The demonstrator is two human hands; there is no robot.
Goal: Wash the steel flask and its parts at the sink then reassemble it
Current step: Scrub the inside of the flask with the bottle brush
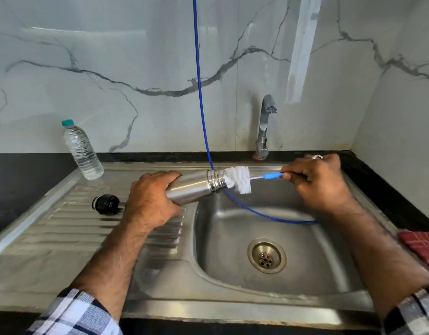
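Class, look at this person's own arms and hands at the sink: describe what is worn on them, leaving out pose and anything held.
Both forearms are bare, with sleeves pushed up near the elbows. The left sleeve and right sleeve are one checked fabric: white with dark navy or black bands and grey squares. The right hand wears a silver-coloured ring. The left hand shows no ring, watch or glove.

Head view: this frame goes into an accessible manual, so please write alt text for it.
Over a steel sink, the left hand grips a steel flask sideways while the right hand holds a white bottle brush at its open mouth. A black cap lies on the drainboard, near a plastic water bottle.
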